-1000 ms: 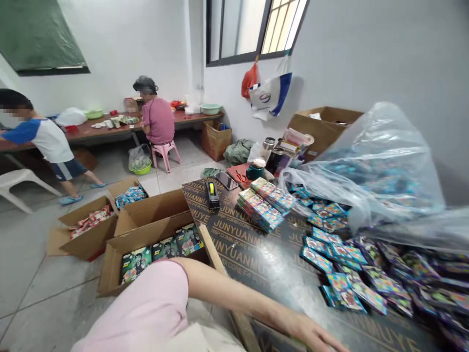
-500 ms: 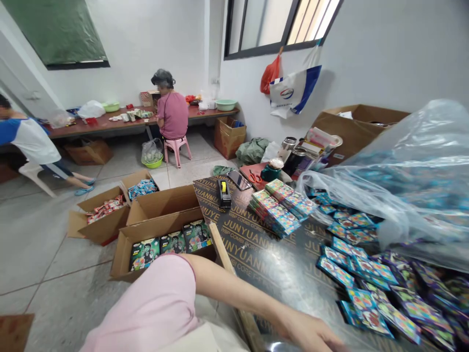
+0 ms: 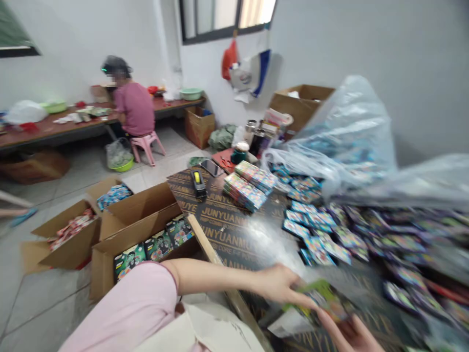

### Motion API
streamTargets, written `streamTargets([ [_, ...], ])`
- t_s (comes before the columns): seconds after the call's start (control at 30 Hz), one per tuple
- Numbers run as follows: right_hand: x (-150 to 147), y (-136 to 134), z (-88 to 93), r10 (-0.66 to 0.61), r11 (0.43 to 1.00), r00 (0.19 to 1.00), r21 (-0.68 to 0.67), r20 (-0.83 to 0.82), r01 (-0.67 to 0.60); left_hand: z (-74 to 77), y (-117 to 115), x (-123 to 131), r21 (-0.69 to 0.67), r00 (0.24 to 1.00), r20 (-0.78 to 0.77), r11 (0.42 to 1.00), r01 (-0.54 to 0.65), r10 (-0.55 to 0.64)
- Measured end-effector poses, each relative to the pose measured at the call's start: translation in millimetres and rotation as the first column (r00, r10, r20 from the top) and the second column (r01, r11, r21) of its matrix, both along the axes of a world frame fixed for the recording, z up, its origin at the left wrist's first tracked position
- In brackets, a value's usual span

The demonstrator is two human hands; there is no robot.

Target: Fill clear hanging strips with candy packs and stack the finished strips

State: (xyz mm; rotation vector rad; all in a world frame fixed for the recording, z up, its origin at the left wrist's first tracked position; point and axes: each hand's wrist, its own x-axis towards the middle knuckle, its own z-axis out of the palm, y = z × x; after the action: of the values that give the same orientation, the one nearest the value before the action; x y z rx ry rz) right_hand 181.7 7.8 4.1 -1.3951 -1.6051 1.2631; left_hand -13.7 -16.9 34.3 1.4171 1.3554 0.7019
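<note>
A blurred green printed packet (image 3: 326, 296), with clear or whitish parts at its edges, lies between my two hands low over the dark board table (image 3: 249, 249). My left hand (image 3: 282, 286) reaches across from the left, its fingers closed on the packet's near left side. From the bottom edge my right hand (image 3: 348, 337) grips the packet's lower right part, thumb and fingers around it; most of this hand is cut off. Beyond them lie loose blue packets (image 3: 311, 220) and purple-edged packets (image 3: 399, 244). Stacked packets (image 3: 249, 183) stand farther back.
A tape dispenser (image 3: 198, 184) and a phone (image 3: 212, 167) rest at the table's far left corner. Large clear bags (image 3: 351, 122) bulge at the right. Cartons (image 3: 139, 215) holding boxes and packets stand on the floor at left. A person (image 3: 135, 107) sits at a far table.
The view has turned right. My left hand has come up off the near table edge and now holds the green packet; my right hand has entered at the bottom, also on it.
</note>
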Motion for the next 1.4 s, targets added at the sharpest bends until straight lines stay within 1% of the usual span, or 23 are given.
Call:
streamTargets([
  [0.03, -2, -6, 10.9, -0.022, 1.0, 1.0, -0.017, 0.006, 0.022, 0.2, -3, 2, 0.003, 0.998, 0.069, 1.0, -0.015, 0.015],
  [0.07, -5, -10, 21.2, -0.027, 0.999, 1.0, -0.039, -0.007, 0.027, -0.1, -5, 5, 0.001, 0.984, 0.176, 0.999, -0.04, 0.039],
  [0.13, -12, -14, 36.6, -0.026, 0.999, 0.997, -0.034, -0.072, 0.024, -2.2, -6, 13, -0.065, 0.916, 0.389, 0.994, -0.084, 0.103],
  [0.17, -15, -12, 40.9, -0.038, 0.999, 0.994, -0.013, -0.1, 0.037, -3.6, -6, 16, -0.091, 0.871, 0.467, 0.988, -0.125, 0.153],
  [0.23, -18, -7, 43.3, -0.087, 0.996, 0.985, 0.024, -0.15, 0.091, -6.1, -2, 24, -0.148, 0.801, 0.55, 0.971, -0.187, 0.238],
  [0.3, -17, -3, 41.0, -0.142, 0.988, 0.971, 0.039, -0.192, 0.152, -7.4, 2, 29, -0.166, 0.774, 0.572, 0.963, -0.214, 0.27],
  [0.5, -16, -8, 34.0, -0.213, 0.971, 0.939, 0.049, -0.269, 0.234, -10.6, 3, 41, -0.105, 0.731, 0.624, 0.957, -0.27, 0.275],
  [0.57, -18, -9, 31.5, -0.23, 0.964, 0.928, 0.059, -0.291, 0.258, -14.7, 3, 43, -0.103, 0.733, 0.606, 0.945, -0.311, 0.308],
  [0.63, -18, -10, 27.6, -0.243, 0.962, 0.916, 0.046, -0.318, 0.271, -18.7, 6, 42, -0.073, 0.759, 0.562, 0.934, -0.35, 0.328],
  [0.67, -17, -12, 25.0, -0.23, 0.968, 0.914, 0.022, -0.334, 0.251, -20.1, 7, 40, -0.053, 0.771, 0.542, 0.929, -0.366, 0.335],
  [0.7, -16, -13, 21.9, -0.19, 0.981, 0.918, -0.019, -0.348, 0.195, -20.9, 9, 37, -0.035, 0.778, 0.527, 0.923, -0.383, 0.343],
  [0.73, -14, -15, 18.4, -0.117, 0.993, 0.926, -0.075, -0.359, 0.097, -20.9, 11, 33, -0.021, 0.779, 0.517, 0.915, -0.402, 0.354],
  [0.77, -12, -18, 14.6, -0.025, 0.99, 0.928, -0.138, -0.371, -0.028, -20.3, 13, 29, -0.011, 0.777, 0.512, 0.907, -0.42, 0.366],
  [0.8, -9, -20, 10.6, 0.058, 0.971, 0.921, -0.192, -0.385, -0.141, -19.2, 14, 25, -0.008, 0.775, 0.51, 0.903, -0.43, 0.373],
  [0.83, -6, -22, 6.6, 0.106, 0.952, 0.914, -0.227, -0.391, -0.208, -17.8, 15, 21, -0.015, 0.782, 0.506, 0.91, -0.413, 0.364],
  [0.87, -2, -23, 2.9, 0.109, 0.946, 0.915, -0.241, -0.388, -0.215, -16.6, 15, 17, -0.034, 0.801, 0.497, 0.93, -0.366, 0.334],
  [0.97, 7, -23, -5.0, -0.019, 0.974, 0.932, -0.217, -0.362, -0.065, -15.7, 10, 10, -0.128, 0.861, 0.467, 0.979, -0.158, 0.201],
  [1.0, 9, -22, -6.5, -0.036, 0.976, 0.934, -0.215, -0.355, -0.044, -16.8, 8, 9, -0.156, 0.87, 0.463, 0.982, -0.108, 0.169],
  [1.1, 13, -20, -8.8, -0.026, 0.975, 0.929, -0.213, -0.37, -0.058, -22.4, 7, 10, -0.189, 0.868, 0.485, 0.982, -0.019, 0.11],
  [1.17, 13, -21, -9.5, -0.038, 0.98, 0.924, -0.197, -0.38, -0.041, -26.4, 10, 13, -0.153, 0.855, 0.511, 0.988, -0.006, 0.085],
  [1.27, 10, -22, -6.9, -0.047, 0.984, 0.934, -0.176, -0.354, -0.018, -31.0, 15, 18, -0.039, 0.838, 0.537, 0.995, -0.095, 0.101],
  [1.33, 8, -20, -0.3, -0.128, 0.985, 0.909, -0.161, -0.396, 0.069, -33.0, 14, 22, -0.01, 0.835, 0.543, 0.996, -0.094, 0.084],
  [1.4, 5, -16, 9.4, -0.252, 0.966, 0.83, -0.186, -0.498, 0.182, -33.9, 8, 29, -0.041, 0.833, 0.553, 0.999, -0.012, 0.033],
])
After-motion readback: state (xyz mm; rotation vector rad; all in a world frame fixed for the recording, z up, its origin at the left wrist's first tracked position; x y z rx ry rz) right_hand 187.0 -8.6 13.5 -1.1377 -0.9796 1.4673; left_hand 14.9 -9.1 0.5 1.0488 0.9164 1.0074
